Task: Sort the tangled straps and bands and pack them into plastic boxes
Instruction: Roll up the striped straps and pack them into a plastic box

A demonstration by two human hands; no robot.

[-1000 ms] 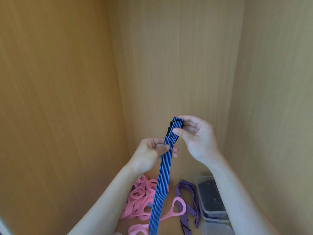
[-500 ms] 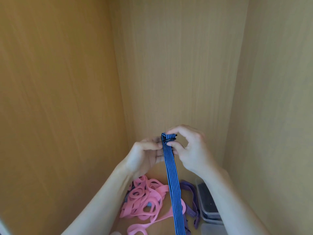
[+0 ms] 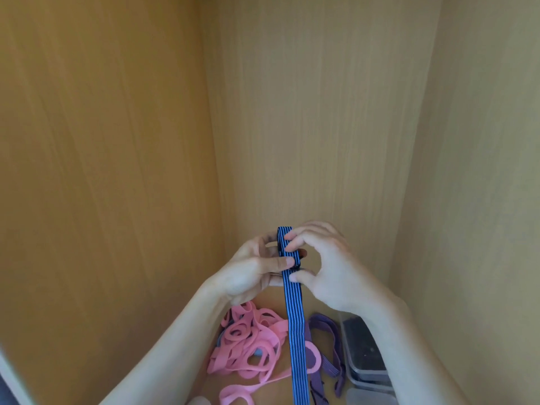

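**Q:** State of the left hand [image 3: 248,273]?

**A:** Closed on the blue striped strap [image 3: 295,323]. The thumb lies across the strap's front face; the fingers curl behind it.

**Q:** And the right hand [image 3: 333,276]?

**A:** Also gripping the same strap. The forefinger presses the front near the upper end and the thumb pinches the edge lower down, just below the left thumb. The other fingers are curled and clear of the strap.

**Q:** Position of the strap?

**A:** Held upright between both hands, raised above the wooden base [image 3: 277,390]. The upper end stands just above the fingers. The rest hangs straight down and leaves the bottom edge of the view. A dark fitting shows at the strap's edges between the hands; its type cannot be determined.

**Q:** Items below the hands?

**A:** A tangled heap of pink bands [image 3: 251,349] lies on the base, left of the hanging strap. A purple strap [image 3: 323,328] lies just right of it. Further right, against the right panel [image 3: 482,171], stands a clear plastic box [image 3: 368,381] with dark contents. A second clear plastic piece [image 3: 365,397] sits nearer, cut off by the frame.

**Q:** Surroundings?

**A:** Wood-grain enclosure: left panel [image 3: 102,171], back panel [image 3: 315,127] and the right panel.
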